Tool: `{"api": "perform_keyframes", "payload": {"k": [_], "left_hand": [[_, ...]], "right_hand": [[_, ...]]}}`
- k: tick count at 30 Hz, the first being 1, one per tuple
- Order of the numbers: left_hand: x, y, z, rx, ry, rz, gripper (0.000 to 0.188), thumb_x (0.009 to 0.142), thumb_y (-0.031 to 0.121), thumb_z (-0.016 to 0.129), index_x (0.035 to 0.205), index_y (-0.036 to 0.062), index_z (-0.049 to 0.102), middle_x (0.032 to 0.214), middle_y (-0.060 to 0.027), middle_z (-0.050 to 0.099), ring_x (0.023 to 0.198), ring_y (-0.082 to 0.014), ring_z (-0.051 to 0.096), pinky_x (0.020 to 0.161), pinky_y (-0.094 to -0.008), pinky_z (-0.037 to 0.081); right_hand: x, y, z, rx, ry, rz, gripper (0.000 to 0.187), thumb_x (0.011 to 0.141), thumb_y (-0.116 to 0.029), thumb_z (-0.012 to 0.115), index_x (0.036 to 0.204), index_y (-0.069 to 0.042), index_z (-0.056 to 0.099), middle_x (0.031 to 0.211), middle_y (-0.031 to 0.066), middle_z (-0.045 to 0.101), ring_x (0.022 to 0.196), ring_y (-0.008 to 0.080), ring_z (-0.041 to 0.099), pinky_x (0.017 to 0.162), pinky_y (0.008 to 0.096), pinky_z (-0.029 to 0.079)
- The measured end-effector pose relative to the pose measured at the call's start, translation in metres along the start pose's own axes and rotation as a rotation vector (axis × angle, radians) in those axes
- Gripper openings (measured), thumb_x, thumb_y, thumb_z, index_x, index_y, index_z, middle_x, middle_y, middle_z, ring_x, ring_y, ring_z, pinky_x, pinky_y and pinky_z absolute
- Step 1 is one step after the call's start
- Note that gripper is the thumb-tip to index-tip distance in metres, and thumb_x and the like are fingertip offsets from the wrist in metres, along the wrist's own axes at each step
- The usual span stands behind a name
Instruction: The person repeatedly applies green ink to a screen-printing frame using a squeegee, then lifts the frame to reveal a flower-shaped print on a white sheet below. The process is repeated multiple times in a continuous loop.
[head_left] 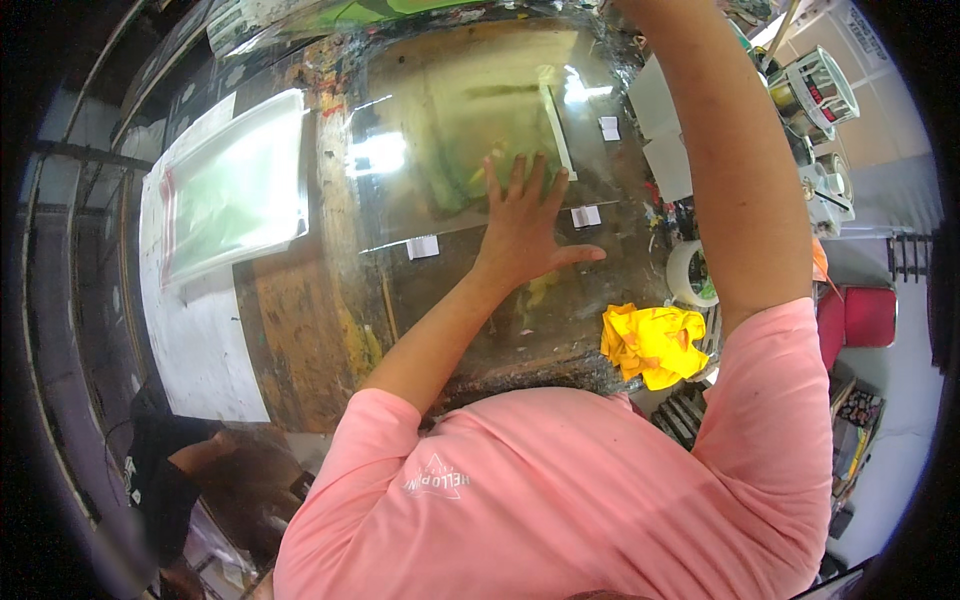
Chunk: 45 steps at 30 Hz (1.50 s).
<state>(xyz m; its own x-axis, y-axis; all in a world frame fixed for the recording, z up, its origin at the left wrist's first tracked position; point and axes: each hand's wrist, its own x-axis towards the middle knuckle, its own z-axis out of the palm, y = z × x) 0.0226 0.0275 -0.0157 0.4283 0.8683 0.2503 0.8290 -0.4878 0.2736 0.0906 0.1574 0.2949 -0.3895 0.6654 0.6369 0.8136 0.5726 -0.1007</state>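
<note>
My left hand (pixel 525 225) lies flat with its fingers spread at the near edge of a shiny clear sheet (pixel 460 130) on the worn worktable. Through the sheet a yellow-green patch shows, and a narrow white strip (pixel 560 130) stands out at its right. Small white folded tabs (pixel 423 247) sit about the sheet's near and right edges. My right arm (pixel 750 160) reaches forward past the table's right side. Its hand is cut off by the upper edge of the picture. Near my body rests a crumpled yellow cloth (pixel 655 345).
Clear plastic-covered sheets (pixel 240 190) and white paper (pixel 200 350) cover the table's left part. A roll of tape (pixel 690 274) is right of my left hand. Cans (pixel 815 90) and cups stand beyond my right arm. Another person (pixel 165 470) is at lower left.
</note>
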Motion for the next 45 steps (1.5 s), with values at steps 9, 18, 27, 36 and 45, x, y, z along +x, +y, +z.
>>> {"api": "perform_keyframes", "payload": {"k": [9, 18, 27, 36, 45], "left_hand": [[-0.009, 0.007, 0.003, -0.02, 0.049, 0.003, 0.126, 0.075, 0.097, 0.054, 0.158, 0.002, 0.047, 0.165, -0.0293, 0.036, 0.155, -0.0504, 0.03, 0.126, -0.07, 0.012], [-0.016, 0.015, -0.001, 0.022, -0.006, -0.035, 0.136, 0.075, 0.098, 0.053, 0.157, -0.0089, 0.041, 0.165, -0.0289, 0.037, 0.157, -0.0463, 0.028, 0.128, -0.0621, 0.015], [-0.011, 0.019, -0.001, 0.037, -0.007, -0.032, 0.134, 0.074, 0.099, 0.052, 0.156, -0.0067, 0.044, 0.166, -0.0266, 0.037, 0.157, -0.0441, 0.029, 0.127, -0.0692, 0.008], [-0.013, 0.019, 0.001, 0.052, 0.025, -0.009, 0.127, 0.076, 0.097, 0.053, 0.155, -0.0018, 0.049, 0.162, -0.0241, 0.043, 0.154, -0.0413, 0.035, 0.126, -0.071, 0.004], [-0.048, -0.045, -0.157, -1.005, 0.653, -0.578, 0.081, 0.08, 0.032, 0.096, 0.142, -0.0042, 0.057, 0.103, -0.0105, 0.073, 0.091, -0.0182, 0.07, 0.082, -0.0324, 0.058]], "right_hand": [[-0.001, -0.005, -0.001, -0.012, -0.039, -0.024, 0.059, 0.091, -0.052, 0.054, 0.082, 0.001, 0.077, 0.083, 0.0267, 0.074, 0.086, 0.0424, 0.073, 0.089, 0.0511, 0.055], [-0.019, -0.01, -0.001, 0.017, 0.025, -0.07, 0.057, 0.092, -0.05, 0.053, 0.081, 0.001, 0.076, 0.083, 0.0248, 0.074, 0.086, 0.0409, 0.072, 0.091, 0.0505, 0.051], [-0.021, -0.011, -0.007, -0.015, -0.001, -0.029, 0.059, 0.093, -0.051, 0.053, 0.082, 0.001, 0.077, 0.083, 0.0241, 0.075, 0.087, 0.0397, 0.073, 0.092, 0.0493, 0.052], [-0.022, -0.008, -0.007, 0.022, 0.005, -0.084, 0.06, 0.093, -0.051, 0.053, 0.083, 0.003, 0.076, 0.083, 0.0246, 0.075, 0.085, 0.0401, 0.073, 0.09, 0.0506, 0.053], [-0.075, -0.032, -0.006, -0.021, -0.133, -0.028, 0.059, 0.093, -0.056, 0.065, 0.121, -0.004, 0.064, 0.1, 0.0205, 0.073, 0.1, 0.0336, 0.07, 0.096, 0.0495, 0.047]]}}
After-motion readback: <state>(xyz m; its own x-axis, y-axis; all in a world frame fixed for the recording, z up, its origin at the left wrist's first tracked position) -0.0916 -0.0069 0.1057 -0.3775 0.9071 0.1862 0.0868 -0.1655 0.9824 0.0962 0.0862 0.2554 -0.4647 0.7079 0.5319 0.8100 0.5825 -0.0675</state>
